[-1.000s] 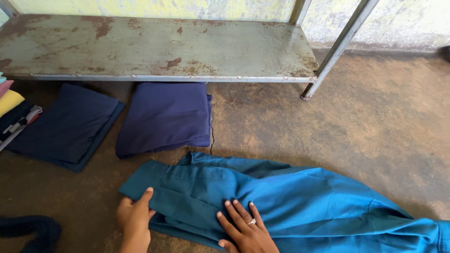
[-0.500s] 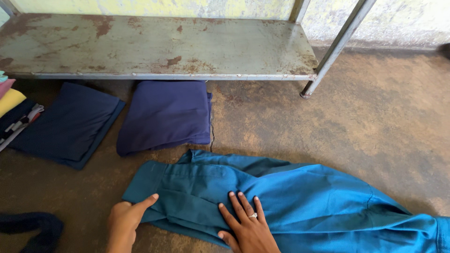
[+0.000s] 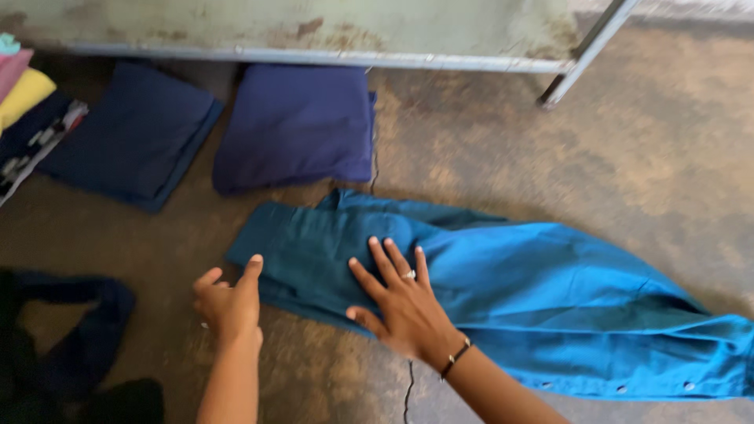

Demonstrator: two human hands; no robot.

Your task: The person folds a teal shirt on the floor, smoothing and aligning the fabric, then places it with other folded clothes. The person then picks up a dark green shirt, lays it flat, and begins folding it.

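Two hands were seen on the teal garment (image 3: 503,306) spread on the floor: the right hand (image 3: 397,302) stayed pressed flat and open, while the left hand (image 3: 228,302) had been drawn off its cuff edge, loosely curled, holding nothing.

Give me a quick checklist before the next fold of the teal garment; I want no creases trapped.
1. Right hand flat on the teal garment: ok.
2. Left hand has a grip on the cloth: not ok, only a fingertip at the edge.
3. Garment lies smooth: not ok, wrinkles at the right end.
4. Folded navy pieces apart from it: cannot tell, edges nearly meet.
5. Floor beside the garment bare: ok.
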